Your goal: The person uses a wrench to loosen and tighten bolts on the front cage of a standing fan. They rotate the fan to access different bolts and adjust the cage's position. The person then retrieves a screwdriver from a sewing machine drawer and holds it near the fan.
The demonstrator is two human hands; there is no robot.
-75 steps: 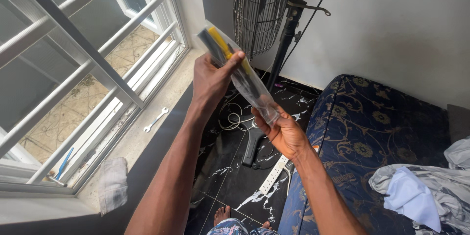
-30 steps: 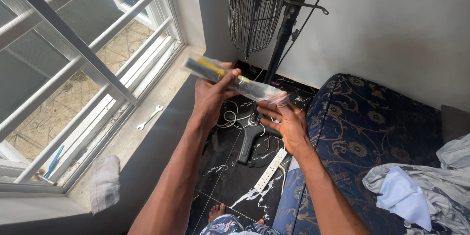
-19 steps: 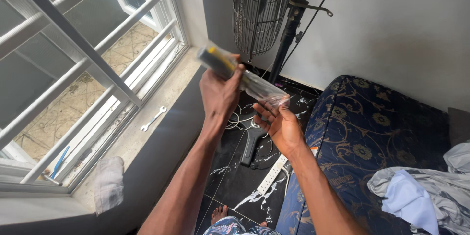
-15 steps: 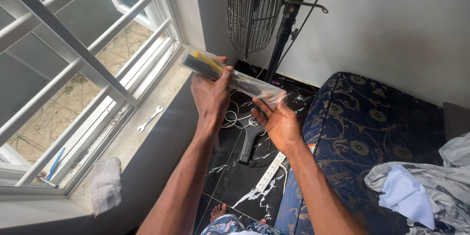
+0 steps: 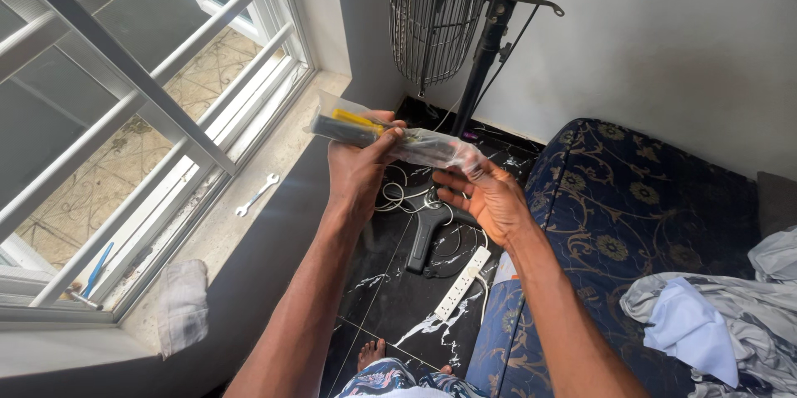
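Note:
My left hand [image 5: 359, 167] grips a long clear plastic packet [image 5: 390, 136] that holds a dark tool with a yellow part. The packet lies almost level in front of me, its left end pointing toward the window. My right hand [image 5: 486, 195] is at the packet's right end, fingers spread and touching the crumpled plastic there. Both hands are raised over the dark marbled floor [image 5: 390, 298].
A window with white bars [image 5: 124, 107] is at the left; its sill holds a small spanner [image 5: 256, 195] and a white cloth [image 5: 183, 307]. A standing fan [image 5: 448, 16] is ahead. A power strip [image 5: 462, 282] and cables lie on the floor. A blue patterned mattress [image 5: 639, 215] with clothes [image 5: 714, 323] is at the right.
The packet has swung from steeply tilted to almost level. My right hand has loosened at its right end, fingers now spread. The view has shifted slightly.

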